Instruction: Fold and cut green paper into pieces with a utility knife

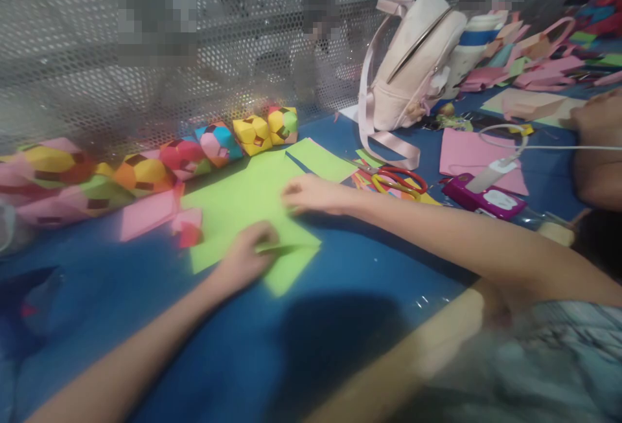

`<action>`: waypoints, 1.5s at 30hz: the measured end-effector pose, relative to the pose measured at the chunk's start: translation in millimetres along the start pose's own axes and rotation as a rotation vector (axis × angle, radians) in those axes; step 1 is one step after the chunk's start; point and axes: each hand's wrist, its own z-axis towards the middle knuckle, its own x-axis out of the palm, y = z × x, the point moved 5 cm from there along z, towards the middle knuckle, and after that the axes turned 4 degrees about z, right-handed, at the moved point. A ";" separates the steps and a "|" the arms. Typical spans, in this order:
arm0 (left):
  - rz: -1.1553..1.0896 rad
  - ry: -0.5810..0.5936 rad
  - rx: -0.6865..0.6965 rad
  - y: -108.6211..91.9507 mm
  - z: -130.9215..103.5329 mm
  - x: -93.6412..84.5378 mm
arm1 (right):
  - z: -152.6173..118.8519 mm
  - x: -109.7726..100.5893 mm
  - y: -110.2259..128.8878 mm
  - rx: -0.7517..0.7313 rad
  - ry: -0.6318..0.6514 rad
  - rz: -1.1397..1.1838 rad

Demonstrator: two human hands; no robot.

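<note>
Light green paper sheets (233, 183) lie spread on the blue surface (350, 267) in the middle. My left hand (247, 251), blurred, has its fingers curled at the edge of a smaller green sheet (289, 271) with a raised fold. Just beyond it to the right, my right hand (311, 195) rests over the large green sheets, its fingers bent together; whether anything is between them is hidden. Scissors with red and yellow handles (398, 180) lie on colored paper scraps to the right of my right hand.
Several folded paper balls (143, 173) line the perforated metal panel (218, 80). Pink paper pieces (148, 216) lie at left. A pale backpack (408, 67), a bottle (469, 47), a purple device with a cable (481, 196) and another person's arm (600, 144) are at right.
</note>
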 end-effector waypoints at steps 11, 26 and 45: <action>0.068 -0.096 0.076 -1.7 -0.4 0.8 | 10.6 23.3 5.5 0.030 0.078 -0.004; 0.115 -0.062 0.100 -0.2 -0.1 4.5 | 10.6 28.1 19.6 -0.155 0.348 -0.722; 0.112 -0.104 0.097 -1.4 0.3 3.5 | -2.8 33.8 19.2 -0.123 0.313 -0.598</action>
